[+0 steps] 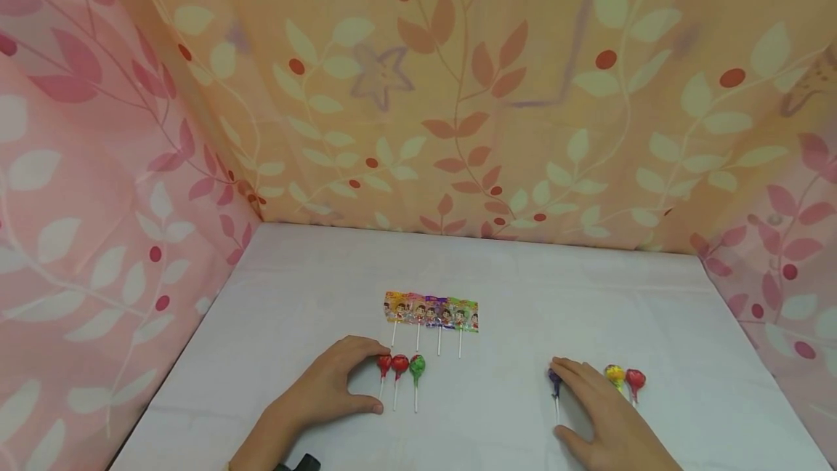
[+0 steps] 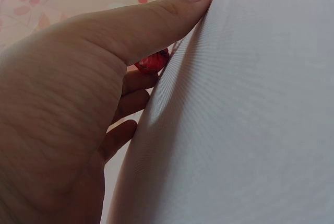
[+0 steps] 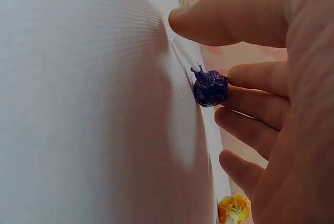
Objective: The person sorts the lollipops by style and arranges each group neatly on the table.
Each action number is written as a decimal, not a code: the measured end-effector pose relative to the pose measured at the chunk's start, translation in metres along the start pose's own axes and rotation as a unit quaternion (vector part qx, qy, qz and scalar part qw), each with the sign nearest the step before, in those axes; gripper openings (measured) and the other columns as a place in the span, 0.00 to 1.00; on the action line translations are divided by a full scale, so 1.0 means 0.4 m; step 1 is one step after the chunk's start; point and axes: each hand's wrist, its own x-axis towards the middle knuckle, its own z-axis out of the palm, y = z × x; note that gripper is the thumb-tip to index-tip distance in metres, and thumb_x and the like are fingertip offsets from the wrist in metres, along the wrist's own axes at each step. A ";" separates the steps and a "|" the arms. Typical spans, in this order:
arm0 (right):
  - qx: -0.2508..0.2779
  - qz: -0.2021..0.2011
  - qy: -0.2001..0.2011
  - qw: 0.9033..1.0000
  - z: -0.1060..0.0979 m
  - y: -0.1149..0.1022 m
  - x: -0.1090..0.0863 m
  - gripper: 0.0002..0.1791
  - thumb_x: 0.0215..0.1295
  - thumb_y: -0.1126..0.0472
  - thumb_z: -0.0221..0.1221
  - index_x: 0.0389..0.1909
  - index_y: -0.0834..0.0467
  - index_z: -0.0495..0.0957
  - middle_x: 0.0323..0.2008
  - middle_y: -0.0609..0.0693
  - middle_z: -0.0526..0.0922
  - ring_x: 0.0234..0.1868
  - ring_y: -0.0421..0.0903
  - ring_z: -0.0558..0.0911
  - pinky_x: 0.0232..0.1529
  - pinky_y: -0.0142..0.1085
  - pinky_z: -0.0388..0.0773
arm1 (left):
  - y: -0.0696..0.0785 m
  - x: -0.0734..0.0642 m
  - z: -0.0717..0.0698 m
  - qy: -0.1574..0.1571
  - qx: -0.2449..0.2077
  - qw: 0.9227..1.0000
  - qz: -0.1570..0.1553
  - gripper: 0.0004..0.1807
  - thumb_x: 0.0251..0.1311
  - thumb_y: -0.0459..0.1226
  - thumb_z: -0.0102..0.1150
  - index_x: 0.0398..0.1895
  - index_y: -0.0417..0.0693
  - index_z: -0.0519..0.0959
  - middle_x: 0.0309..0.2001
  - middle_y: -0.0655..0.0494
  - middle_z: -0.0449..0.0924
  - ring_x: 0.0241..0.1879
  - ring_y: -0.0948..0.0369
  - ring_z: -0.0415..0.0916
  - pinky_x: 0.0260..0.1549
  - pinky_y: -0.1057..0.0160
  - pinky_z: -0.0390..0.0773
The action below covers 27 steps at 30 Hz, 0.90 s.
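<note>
head cam, table [image 1: 503, 275] pretty roomy in the middle, back edge along the curtain [image 1: 451, 93], left hand [image 1: 330, 387] spread wide by the leftmost red lollipop [image 1: 384, 363], right hand [image 1: 598, 409] same by a purple lollipop [image 1: 554, 376], left wrist, thumb [image 2: 162, 23] well off fingers [image 2: 132, 103], right wrist, contact hard to tell

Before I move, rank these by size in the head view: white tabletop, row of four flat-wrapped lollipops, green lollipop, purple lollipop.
1. White tabletop
2. Row of four flat-wrapped lollipops
3. Green lollipop and purple lollipop: they look alike, and the right hand partly covers the purple one, so unranked.
</note>
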 end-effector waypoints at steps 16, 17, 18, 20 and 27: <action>-0.005 -0.027 0.023 0.999 0.006 0.006 0.001 0.48 0.49 0.55 0.84 0.74 0.57 0.77 0.73 0.48 0.78 0.71 0.50 0.75 0.74 0.14 0.42 | 0.004 -0.001 -0.003 -0.002 -0.001 1.000 -0.004 0.47 0.47 0.63 0.86 0.73 0.73 0.78 0.68 0.78 0.76 0.70 0.63 0.72 0.71 0.44 0.76; -0.004 -0.024 0.022 0.999 0.006 0.006 0.001 0.48 0.49 0.55 0.84 0.74 0.57 0.77 0.73 0.48 0.79 0.71 0.51 0.75 0.74 0.14 0.42 | 0.003 -0.001 -0.003 -0.002 -0.001 1.000 -0.005 0.47 0.47 0.62 0.86 0.73 0.73 0.78 0.68 0.78 0.76 0.70 0.64 0.72 0.71 0.44 0.76; -0.003 -0.020 0.020 1.000 0.006 0.005 0.001 0.48 0.50 0.55 0.83 0.74 0.56 0.77 0.73 0.47 0.79 0.70 0.52 0.75 0.74 0.13 0.42 | 0.003 -0.001 -0.003 -0.003 -0.001 1.000 -0.005 0.47 0.47 0.62 0.86 0.73 0.73 0.78 0.68 0.78 0.76 0.70 0.63 0.72 0.71 0.44 0.76; -0.001 -0.014 0.018 1.000 0.005 0.004 0.001 0.47 0.51 0.56 0.83 0.74 0.56 0.77 0.73 0.46 0.79 0.70 0.53 0.76 0.73 0.13 0.42 | 0.003 0.000 -0.003 -0.003 -0.002 1.000 -0.005 0.47 0.47 0.62 0.86 0.73 0.73 0.78 0.68 0.77 0.76 0.71 0.63 0.72 0.72 0.44 0.75; -0.002 -0.007 0.017 1.000 0.005 0.006 0.000 0.46 0.54 0.55 0.82 0.75 0.54 0.76 0.72 0.45 0.79 0.69 0.56 0.77 0.73 0.13 0.42 | 0.002 0.001 -0.004 -0.005 -0.003 1.000 -0.004 0.47 0.46 0.62 0.86 0.73 0.74 0.78 0.68 0.78 0.76 0.71 0.64 0.72 0.72 0.44 0.75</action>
